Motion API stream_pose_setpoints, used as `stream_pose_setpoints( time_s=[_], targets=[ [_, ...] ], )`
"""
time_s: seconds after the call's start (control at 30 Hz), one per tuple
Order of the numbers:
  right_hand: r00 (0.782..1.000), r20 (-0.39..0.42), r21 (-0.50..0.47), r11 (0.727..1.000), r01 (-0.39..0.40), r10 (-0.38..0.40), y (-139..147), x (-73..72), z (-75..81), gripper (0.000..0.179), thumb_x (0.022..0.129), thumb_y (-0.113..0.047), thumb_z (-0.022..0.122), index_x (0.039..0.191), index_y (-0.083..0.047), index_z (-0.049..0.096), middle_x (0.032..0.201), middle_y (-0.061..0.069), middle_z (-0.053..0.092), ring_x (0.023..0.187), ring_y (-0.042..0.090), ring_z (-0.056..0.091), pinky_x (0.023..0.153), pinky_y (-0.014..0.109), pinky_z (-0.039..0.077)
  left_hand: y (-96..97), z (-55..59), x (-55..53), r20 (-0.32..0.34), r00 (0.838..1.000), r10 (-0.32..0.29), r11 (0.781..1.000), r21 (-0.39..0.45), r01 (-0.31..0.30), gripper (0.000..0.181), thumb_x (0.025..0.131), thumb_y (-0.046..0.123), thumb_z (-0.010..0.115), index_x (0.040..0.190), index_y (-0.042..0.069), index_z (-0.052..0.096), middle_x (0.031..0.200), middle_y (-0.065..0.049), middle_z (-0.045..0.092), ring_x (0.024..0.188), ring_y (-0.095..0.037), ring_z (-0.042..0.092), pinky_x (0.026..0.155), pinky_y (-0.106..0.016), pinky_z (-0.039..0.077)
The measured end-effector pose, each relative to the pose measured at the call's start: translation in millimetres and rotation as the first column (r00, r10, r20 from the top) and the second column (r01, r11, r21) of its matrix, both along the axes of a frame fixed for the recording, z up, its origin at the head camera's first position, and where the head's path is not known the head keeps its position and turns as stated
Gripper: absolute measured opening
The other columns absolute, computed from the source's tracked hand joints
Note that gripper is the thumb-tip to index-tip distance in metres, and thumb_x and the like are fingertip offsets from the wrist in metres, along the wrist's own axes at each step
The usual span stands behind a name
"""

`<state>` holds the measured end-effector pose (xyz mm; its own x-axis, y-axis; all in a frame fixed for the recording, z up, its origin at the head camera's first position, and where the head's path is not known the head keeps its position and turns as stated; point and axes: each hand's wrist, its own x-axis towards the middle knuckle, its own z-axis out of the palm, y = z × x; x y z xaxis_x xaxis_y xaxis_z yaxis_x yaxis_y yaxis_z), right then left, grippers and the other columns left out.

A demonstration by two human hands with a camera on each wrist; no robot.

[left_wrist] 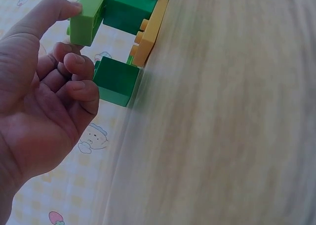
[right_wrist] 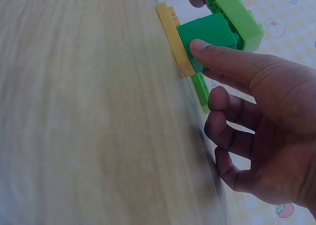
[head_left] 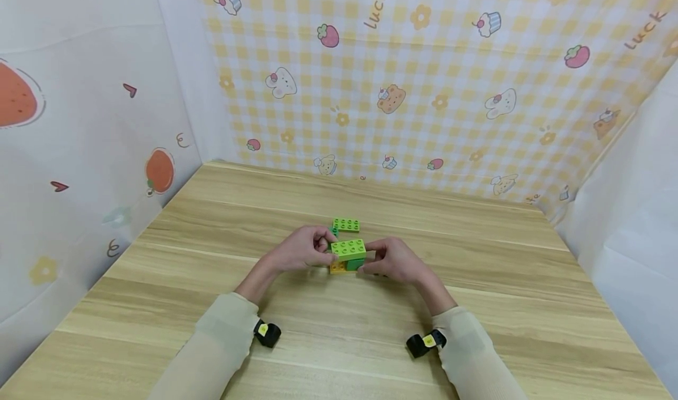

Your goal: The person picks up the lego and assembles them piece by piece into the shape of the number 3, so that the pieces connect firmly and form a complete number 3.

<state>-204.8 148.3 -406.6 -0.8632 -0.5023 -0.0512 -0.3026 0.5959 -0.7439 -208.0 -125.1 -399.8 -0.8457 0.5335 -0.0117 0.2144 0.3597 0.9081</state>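
Observation:
My left hand (head_left: 301, 250) pinches the left end of a light green toy building brick (head_left: 348, 249) between thumb and finger. That brick lies over a dark green brick (right_wrist: 207, 31), tilted in the right wrist view. Under the dark green brick is a flat yellow-orange brick (left_wrist: 151, 32) on the table, its left studs uncovered. My right hand (head_left: 398, 261) grips the dark green brick, thumb on its near face; the fingertip behind is partly hidden. Just beyond my left fingers stands a second dark green brick (left_wrist: 116, 81), mostly covered in the head view.
Behind the stack lies a flat light green brick (head_left: 346, 225), near the second dark green brick. The wood-grain table (head_left: 339, 341) reaches a patterned cloth (head_left: 371, 94) at the back. Black wrist cameras (head_left: 267, 333) sit on both sleeves.

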Motion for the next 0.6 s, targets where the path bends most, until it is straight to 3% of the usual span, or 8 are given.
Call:
stream_pose_setpoints(
  time_s=[0.6],
  targets=[
    [0.997, 0.077, -0.111, 0.994, 0.011, -0.003, 8.9, -2.1, 2.6, 0.055, 0.088, -0.026, 0.087, 0.138, -0.010, 0.071, 0.078, 0.001, 0.067, 0.067, 0.011, 0.054, 0.057, 0.022, 0.042, -0.5, 0.6, 1.5, -0.010, 1.000, -0.014, 1.000, 0.016, 0.014, 0.033, 0.088, 0.011, 0.076, 0.117, -0.003, 0.069, 0.079, 0.002, 0.050, 0.075, -0.015, 0.048, 0.068, -0.023, 0.040]
  ],
)
